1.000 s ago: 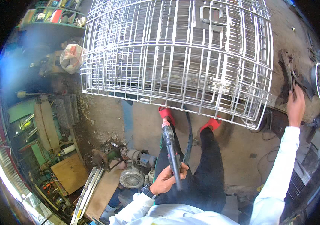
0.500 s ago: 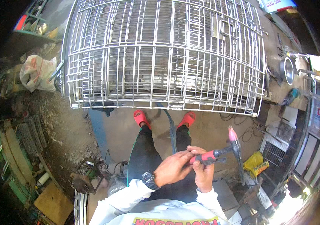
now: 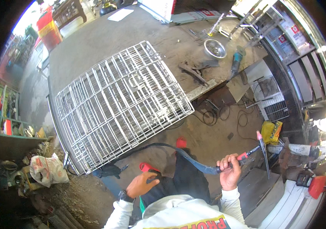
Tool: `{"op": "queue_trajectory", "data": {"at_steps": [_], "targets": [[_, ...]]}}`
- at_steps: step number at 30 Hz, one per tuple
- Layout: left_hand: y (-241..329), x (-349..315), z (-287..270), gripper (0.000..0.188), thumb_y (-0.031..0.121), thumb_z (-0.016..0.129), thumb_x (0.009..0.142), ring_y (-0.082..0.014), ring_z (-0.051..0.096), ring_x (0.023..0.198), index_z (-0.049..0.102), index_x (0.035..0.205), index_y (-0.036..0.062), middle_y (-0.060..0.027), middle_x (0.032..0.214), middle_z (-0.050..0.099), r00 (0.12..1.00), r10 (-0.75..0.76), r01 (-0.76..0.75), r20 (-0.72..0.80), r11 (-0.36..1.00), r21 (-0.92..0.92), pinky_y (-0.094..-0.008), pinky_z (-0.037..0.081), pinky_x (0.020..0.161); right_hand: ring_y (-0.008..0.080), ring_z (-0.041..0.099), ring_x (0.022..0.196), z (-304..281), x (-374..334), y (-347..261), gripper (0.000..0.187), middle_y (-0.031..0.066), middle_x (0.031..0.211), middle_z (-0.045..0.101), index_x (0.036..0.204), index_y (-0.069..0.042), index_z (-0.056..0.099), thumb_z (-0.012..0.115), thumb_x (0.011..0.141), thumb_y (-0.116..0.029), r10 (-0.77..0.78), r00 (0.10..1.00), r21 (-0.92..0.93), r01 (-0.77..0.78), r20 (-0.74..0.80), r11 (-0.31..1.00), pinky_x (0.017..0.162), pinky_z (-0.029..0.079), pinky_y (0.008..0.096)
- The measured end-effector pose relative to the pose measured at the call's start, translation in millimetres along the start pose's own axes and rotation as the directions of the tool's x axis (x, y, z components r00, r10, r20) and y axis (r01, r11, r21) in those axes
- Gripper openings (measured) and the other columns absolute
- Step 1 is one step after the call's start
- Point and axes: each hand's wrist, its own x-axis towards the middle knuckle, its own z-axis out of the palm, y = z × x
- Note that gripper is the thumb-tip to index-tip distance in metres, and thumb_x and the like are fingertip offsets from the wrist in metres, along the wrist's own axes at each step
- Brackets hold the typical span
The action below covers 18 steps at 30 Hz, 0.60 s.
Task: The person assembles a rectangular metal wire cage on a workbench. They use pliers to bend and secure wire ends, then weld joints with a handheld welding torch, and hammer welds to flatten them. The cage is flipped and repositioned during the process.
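Observation:
My right hand (image 3: pixel 229 173) is wrapped round the red and black handle of a TIG welding torch (image 3: pixel 243 156). The torch's pink nozzle points up and its long black back cap points down, away from other things. A thick dark cable (image 3: pixel 195 163) runs from the handle's rear across my legs toward the table. My left hand (image 3: pixel 142 184) hangs empty over my left leg, fingers loosely bent and apart. Ahead of both hands, a shiny wire cage (image 3: pixel 124 101) with crossed metal bars and a small latch lies on the work table (image 3: pixel 94 44).
On the table's right stand a metal bowl (image 3: pixel 215 49), a teal angle grinder (image 3: pixel 235 65) and dark metal pieces (image 3: pixel 193 72). Looped wires (image 3: pixel 208 117) lie on the floor. A yellow bag (image 3: pixel 271 131) is by the torch; a white sack (image 3: pixel 48 170) sits at left.
My left hand has let go of the torch and moved left; my right hand keeps it, moved right. The view has swung right, so the cage appears turned and more of the table shows.

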Motion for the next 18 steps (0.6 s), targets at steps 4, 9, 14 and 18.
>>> {"op": "queue_trajectory", "data": {"at_steps": [4, 9, 14, 18], "targets": [[65.2, 68.4, -38.0, 0.041, 0.035, 0.068, 0.095, -0.0353, 0.067, 0.106, 0.068, 0.121, 0.0033, -0.0172, 0.115, 0.069, 0.983, 0.183, -0.181, -0.004, 0.976, 0.120, -0.0408, 0.053, 0.091, 0.0145, 0.044, 0.063, -19.7, 29.1, -14.8, 0.020, 0.0005, 0.069, 0.045, 0.086, -0.012, 0.048, 0.058, 0.100, -0.022, -0.111, 0.989, 0.070, 0.118, -0.097, 0.991, 0.071, 0.040, 0.0346], [138.8, 190.3, -41.4, 0.042, 0.037, 0.066, 0.096, -0.0364, 0.064, 0.109, 0.067, 0.122, 0.0041, -0.0174, 0.116, 0.067, 0.956, 0.290, -0.277, -0.050, 0.944, 0.180, -0.0431, 0.051, 0.093, 0.0140, 0.042, 0.062, -37.7, 118.9, -27.5, 0.020, 0.0004, 0.068, 0.043, 0.084, -0.012, 0.048, 0.058, 0.099, -0.021, -0.040, 0.996, 0.121, 0.050, -0.083, 0.991, 0.070, 0.039, 0.0348], [204.8, 267.1, -4.2, 0.042, 0.037, 0.066, 0.095, -0.0363, 0.062, 0.111, 0.068, 0.120, 0.0031, -0.0175, 0.115, 0.066, 0.970, 0.242, -0.244, 0.038, 0.962, 0.124, -0.0443, 0.050, 0.095, 0.0121, 0.037, 0.061, -32.4, 227.5, -84.0, 0.024, -0.0007, 0.068, 0.038, 0.081, -0.014, 0.044, 0.059, 0.098, -0.021, 0.057, 0.998, 0.150, -0.056, -0.002, 0.987, 0.069, 0.036, 0.0332], [232.9, 283.0, 16.1, 0.043, 0.035, 0.067, 0.094, -0.0368, 0.063, 0.109, 0.067, 0.122, 0.0017, -0.0179, 0.115, 0.067, 0.988, 0.154, -0.154, 0.017, 0.988, -0.016, -0.0440, 0.051, 0.095, 0.0118, 0.034, 0.062, -25.6, 313.3, -125.6, 0.023, -0.0015, 0.068, 0.037, 0.081, -0.013, 0.043, 0.058, 0.097, -0.019, 0.134, 0.983, 0.048, -0.141, 0.122, 0.989, 0.068, 0.032, 0.0327]]}}
